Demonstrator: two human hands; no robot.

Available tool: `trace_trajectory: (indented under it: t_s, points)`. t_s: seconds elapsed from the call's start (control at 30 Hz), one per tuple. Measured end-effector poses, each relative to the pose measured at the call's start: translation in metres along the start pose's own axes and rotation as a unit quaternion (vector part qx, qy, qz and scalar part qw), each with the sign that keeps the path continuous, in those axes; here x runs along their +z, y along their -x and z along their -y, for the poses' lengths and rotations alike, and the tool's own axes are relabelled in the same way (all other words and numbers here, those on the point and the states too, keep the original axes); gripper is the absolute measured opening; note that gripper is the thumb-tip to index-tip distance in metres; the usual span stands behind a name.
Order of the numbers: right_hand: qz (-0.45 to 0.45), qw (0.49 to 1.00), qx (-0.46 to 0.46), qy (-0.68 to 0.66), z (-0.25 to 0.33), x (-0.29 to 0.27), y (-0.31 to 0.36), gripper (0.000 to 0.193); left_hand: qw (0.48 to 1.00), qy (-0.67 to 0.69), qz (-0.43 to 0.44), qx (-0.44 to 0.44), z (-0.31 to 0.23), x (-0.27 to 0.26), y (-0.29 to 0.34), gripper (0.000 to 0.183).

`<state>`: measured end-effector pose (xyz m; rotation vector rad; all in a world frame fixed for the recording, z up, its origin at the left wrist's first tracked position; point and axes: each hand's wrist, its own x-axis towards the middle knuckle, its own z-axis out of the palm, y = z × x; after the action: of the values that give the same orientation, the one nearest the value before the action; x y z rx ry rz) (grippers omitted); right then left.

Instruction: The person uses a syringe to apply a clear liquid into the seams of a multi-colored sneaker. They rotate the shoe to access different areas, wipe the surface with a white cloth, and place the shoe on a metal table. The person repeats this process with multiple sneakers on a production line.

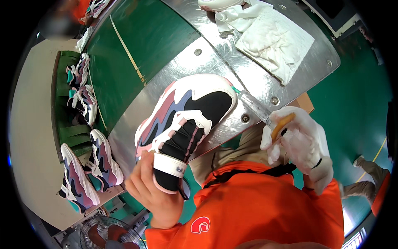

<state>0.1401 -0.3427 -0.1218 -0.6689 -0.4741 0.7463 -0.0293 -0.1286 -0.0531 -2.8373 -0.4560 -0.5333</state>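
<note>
A sneaker point(206, 106) in white, black, pink and blue is held over the metal table, its toe pointing up and right. My bare left hand point(155, 195) is closed around its heel and collar, by the white strap. In a white glove, my right hand point(300, 141) grips a clear syringe point(255, 106) with a green tip. That tip is at the edge of the sole by the toe; whether it touches, I cannot tell. Something yellow-brown point(282, 126) shows at the gloved fingers.
A crumpled white cloth point(277, 41) lies on the metal table point(166, 79), near part of another white shoe point(219, 4). At left, several similar sneakers point(78, 178) stand along a green conveyor belt point(62, 103). A fan point(112, 232) is at lower left; another person's legs point(369, 182) show at right.
</note>
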Motion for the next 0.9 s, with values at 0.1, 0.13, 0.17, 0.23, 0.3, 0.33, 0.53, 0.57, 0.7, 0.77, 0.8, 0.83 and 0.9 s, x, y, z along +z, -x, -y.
trace_trajectory:
  t_s: [0.1, 0.13, 0.17, 0.23, 0.3, 0.33, 0.53, 0.57, 0.7, 0.77, 0.8, 0.83, 0.9]
  points:
    - [0.014, 1.000, -0.001, -0.010, -0.009, -0.008, 0.000, 0.105, 0.998, 0.031, 0.054, 0.016, 0.007, -0.006, -0.023, 0.064]
    - [0.018, 1.000, 0.003, -0.001, -0.015, -0.011, 0.001, 0.108, 0.997, 0.061, 0.053, 0.000, 0.011, -0.003, -0.028, 0.061]
    - [0.022, 1.000, 0.007, 0.008, -0.020, -0.015, 0.002, 0.111, 0.995, 0.079, 0.055, -0.019, 0.013, -0.002, -0.034, 0.059]
    - [0.028, 0.999, 0.018, 0.029, -0.027, -0.019, 0.001, 0.111, 0.992, 0.097, 0.074, -0.013, 0.018, -0.005, -0.049, 0.058]
    - [0.020, 0.999, 0.015, 0.038, -0.028, -0.017, -0.003, 0.109, 0.988, 0.123, 0.094, 0.002, 0.026, -0.002, -0.063, 0.058]
    - [0.024, 0.999, 0.014, 0.043, -0.029, -0.017, -0.005, 0.104, 0.985, 0.131, 0.113, -0.006, 0.029, -0.004, -0.069, 0.059]
    - [0.026, 0.997, 0.011, 0.066, -0.044, -0.028, -0.006, 0.084, 0.949, 0.242, 0.198, -0.030, 0.055, 0.007, -0.102, 0.059]
    - [0.026, 0.997, 0.011, 0.067, -0.045, -0.029, -0.006, 0.083, 0.944, 0.258, 0.204, -0.031, 0.057, 0.008, -0.105, 0.059]
    - [0.020, 0.997, 0.009, 0.070, -0.049, -0.030, -0.007, 0.078, 0.892, 0.362, 0.242, -0.123, 0.066, 0.014, -0.115, 0.064]
    - [0.027, 0.997, 0.010, 0.066, -0.050, -0.028, -0.008, 0.076, 0.874, 0.375, 0.266, -0.157, 0.071, 0.008, -0.120, 0.064]
    - [0.028, 0.998, 0.012, 0.063, -0.051, -0.027, -0.009, 0.075, 0.874, 0.364, 0.293, -0.133, 0.081, 0.006, -0.123, 0.064]
    - [0.025, 0.998, 0.009, 0.065, -0.051, -0.026, -0.009, 0.074, 0.856, 0.398, 0.298, -0.145, 0.084, 0.010, -0.127, 0.064]
    - [0.020, 0.998, 0.005, 0.067, -0.051, -0.025, -0.011, 0.072, 0.842, 0.409, 0.314, -0.159, 0.090, 0.013, -0.136, 0.063]
